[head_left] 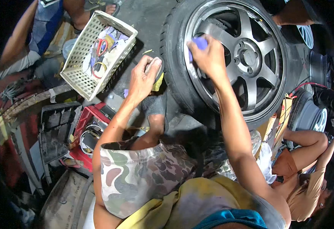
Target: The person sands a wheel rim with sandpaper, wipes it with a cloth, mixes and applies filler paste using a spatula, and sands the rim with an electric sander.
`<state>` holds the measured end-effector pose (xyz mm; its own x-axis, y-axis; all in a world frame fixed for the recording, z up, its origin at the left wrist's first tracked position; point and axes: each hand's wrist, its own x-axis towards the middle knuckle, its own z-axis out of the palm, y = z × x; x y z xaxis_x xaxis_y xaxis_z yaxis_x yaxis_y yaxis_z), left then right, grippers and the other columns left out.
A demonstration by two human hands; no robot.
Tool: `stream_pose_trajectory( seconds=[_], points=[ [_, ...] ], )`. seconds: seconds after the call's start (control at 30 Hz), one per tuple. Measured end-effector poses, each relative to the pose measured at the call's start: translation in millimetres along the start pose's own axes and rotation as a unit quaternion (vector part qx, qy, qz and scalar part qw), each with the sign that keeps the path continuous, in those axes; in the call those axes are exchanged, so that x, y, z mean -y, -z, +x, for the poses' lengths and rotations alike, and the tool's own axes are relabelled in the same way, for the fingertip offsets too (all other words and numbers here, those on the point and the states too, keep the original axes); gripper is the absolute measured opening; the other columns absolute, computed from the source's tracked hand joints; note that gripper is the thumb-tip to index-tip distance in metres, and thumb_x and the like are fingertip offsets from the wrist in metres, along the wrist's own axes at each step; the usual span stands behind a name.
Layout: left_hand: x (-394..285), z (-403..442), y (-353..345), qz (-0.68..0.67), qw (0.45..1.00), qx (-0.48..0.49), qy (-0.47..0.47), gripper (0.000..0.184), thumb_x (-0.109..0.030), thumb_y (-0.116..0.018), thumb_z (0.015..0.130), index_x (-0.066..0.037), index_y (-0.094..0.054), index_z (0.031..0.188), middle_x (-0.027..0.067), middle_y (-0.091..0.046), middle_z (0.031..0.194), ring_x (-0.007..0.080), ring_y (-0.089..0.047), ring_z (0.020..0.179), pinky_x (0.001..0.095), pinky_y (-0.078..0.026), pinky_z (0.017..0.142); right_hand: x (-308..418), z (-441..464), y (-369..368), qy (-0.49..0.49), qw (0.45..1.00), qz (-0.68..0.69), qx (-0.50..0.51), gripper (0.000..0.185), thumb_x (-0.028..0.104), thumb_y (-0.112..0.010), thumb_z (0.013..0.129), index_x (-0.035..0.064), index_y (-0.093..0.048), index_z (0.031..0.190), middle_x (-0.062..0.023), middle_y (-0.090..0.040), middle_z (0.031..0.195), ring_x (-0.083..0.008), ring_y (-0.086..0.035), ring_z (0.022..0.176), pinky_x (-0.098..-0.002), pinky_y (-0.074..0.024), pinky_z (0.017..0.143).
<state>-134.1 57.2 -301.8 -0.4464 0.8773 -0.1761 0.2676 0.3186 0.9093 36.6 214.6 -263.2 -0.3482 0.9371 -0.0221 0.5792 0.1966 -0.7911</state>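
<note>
My right hand (211, 57) presses a folded piece of purple sandpaper (200, 43) against the lip of a grey spoked wheel (248, 57). A black tire (178, 72) surrounds the wheel, which lies tilted in front of me. Left of the tire, my left hand (144, 78) is closed above my sandaled foot. Something pale shows at its fingertips, too small to name. Farther left stands a cream plastic basket (75, 70) with red-handled scissors (101, 47) and purple and white scraps inside.
An open red toolbox (81, 152) sits by my left leg. More wheels (308, 118) stand at the right, near a seated person (300, 171). Another person's leg (75, 13) is at the upper left. A plastic bag (265, 162) lies beside my right arm.
</note>
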Motion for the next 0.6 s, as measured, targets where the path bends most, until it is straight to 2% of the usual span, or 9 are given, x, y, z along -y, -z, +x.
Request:
stream_pose_trajectory(
  seconds=[0.07, 0.13, 0.2, 0.23, 0.27, 0.33, 0.47, 0.53, 0.6],
  points=[
    [2, 2, 2, -0.019, 0.999, -0.007, -0.030, 0.029, -0.030, -0.063, 0.105, -0.002, -0.060, 0.097, -0.0033, -0.055, 0.083, 0.0067, -0.047, 0.080, 0.0258, -0.043, 0.072, 1, -31, 19, -0.014, 0.996, 0.003, 0.083, 0.028, 0.022, -0.077, 0.081, -0.0037, -0.066, 0.086, -0.0272, -0.068, 0.078, -0.0429, -0.073, 0.083, -0.0467, -0.0550, 0.073],
    [9, 4, 10, -0.025, 0.999, -0.010, -0.027, 0.027, -0.028, -0.061, 0.107, -0.002, -0.060, 0.096, -0.0039, -0.054, 0.083, 0.0053, -0.046, 0.080, 0.0245, -0.042, 0.071, 0, -40, 26, -0.016, 0.993, -0.020, 0.114, 0.028, 0.022, -0.078, 0.081, -0.0033, -0.067, 0.086, -0.0267, -0.069, 0.078, -0.0422, -0.073, 0.081, -0.0465, -0.0552, 0.073],
    [8, 2, 13, -0.044, 0.999, 0.007, 0.026, 0.027, -0.027, -0.060, 0.107, -0.003, -0.060, 0.096, -0.0040, -0.055, 0.084, 0.0046, -0.046, 0.079, 0.0236, -0.041, 0.070, 0, -30, 26, -0.020, 0.993, -0.008, 0.116, 0.029, 0.023, -0.078, 0.081, -0.0038, -0.067, 0.088, -0.0265, -0.069, 0.079, -0.0411, -0.073, 0.080, -0.0454, -0.0555, 0.074],
    [10, 3, 11, -0.038, 0.999, -0.005, -0.007, 0.027, -0.028, -0.061, 0.107, -0.003, -0.060, 0.097, -0.0040, -0.055, 0.084, 0.0047, -0.047, 0.079, 0.0231, -0.041, 0.070, 2, -13, 20, 0.005, 0.996, -0.026, 0.089, 0.030, 0.023, -0.077, 0.082, -0.0046, -0.067, 0.089, -0.0269, -0.070, 0.081, -0.0402, -0.073, 0.080, -0.0451, -0.0556, 0.074],
    [10, 3, 10, -0.037, 0.999, -0.004, -0.007, 0.027, -0.028, -0.061, 0.107, -0.003, -0.060, 0.097, -0.0040, -0.055, 0.084, 0.0047, -0.047, 0.079, 0.0231, -0.041, 0.070, 8, 1, 16, -0.029, 0.997, 0.000, 0.074, 0.031, 0.024, -0.076, 0.082, -0.0051, -0.068, 0.090, -0.0280, -0.070, 0.083, -0.0406, -0.073, 0.081, -0.0459, -0.0557, 0.074],
    [0, 2, 13, -0.032, 0.999, -0.015, -0.015, 0.027, -0.028, -0.061, 0.107, -0.003, -0.061, 0.098, -0.0040, -0.056, 0.084, 0.0048, -0.047, 0.079, 0.0230, -0.041, 0.070, 3, -1, 11, 0.027, 0.999, -0.013, 0.031, 0.030, 0.023, -0.077, 0.082, -0.0041, -0.067, 0.090, -0.0287, -0.069, 0.083, -0.0423, -0.072, 0.081, -0.0464, -0.0559, 0.075],
    [-15, -1, 35, -0.070, 0.996, -0.045, -0.021, 0.023, -0.026, -0.061, 0.107, -0.005, -0.062, 0.098, -0.0045, -0.058, 0.088, 0.0046, -0.049, 0.081, 0.0227, -0.041, 0.073, 12, -76, 64, 0.019, 0.974, -0.121, 0.193, 0.019, 0.013, -0.075, 0.083, -0.0029, -0.066, 0.090, -0.0258, -0.068, 0.079, -0.0448, -0.070, 0.081, -0.0478, -0.0546, 0.074],
    [-13, -1, 47, -0.071, 0.995, -0.067, -0.037, 0.022, -0.025, -0.060, 0.108, -0.006, -0.063, 0.098, -0.0050, -0.058, 0.088, 0.0041, -0.049, 0.081, 0.0225, -0.041, 0.072, 36, -102, 91, -0.042, 0.966, -0.081, 0.244, 0.017, 0.006, -0.075, 0.082, -0.0024, -0.066, 0.093, -0.0243, -0.068, 0.080, -0.0445, -0.070, 0.080, -0.0480, -0.0543, 0.072],
    [-28, -3, 57, -0.073, 0.994, -0.070, -0.027, 0.021, -0.025, -0.061, 0.108, -0.006, -0.063, 0.099, -0.0048, -0.059, 0.089, 0.0038, -0.050, 0.080, 0.0220, -0.040, 0.071, 48, -125, 94, 0.005, 0.946, 0.044, 0.320, 0.020, 0.003, -0.077, 0.080, -0.0015, -0.066, 0.095, -0.0235, -0.069, 0.084, -0.0437, -0.070, 0.080, -0.0465, -0.0547, 0.073]
  ],
)
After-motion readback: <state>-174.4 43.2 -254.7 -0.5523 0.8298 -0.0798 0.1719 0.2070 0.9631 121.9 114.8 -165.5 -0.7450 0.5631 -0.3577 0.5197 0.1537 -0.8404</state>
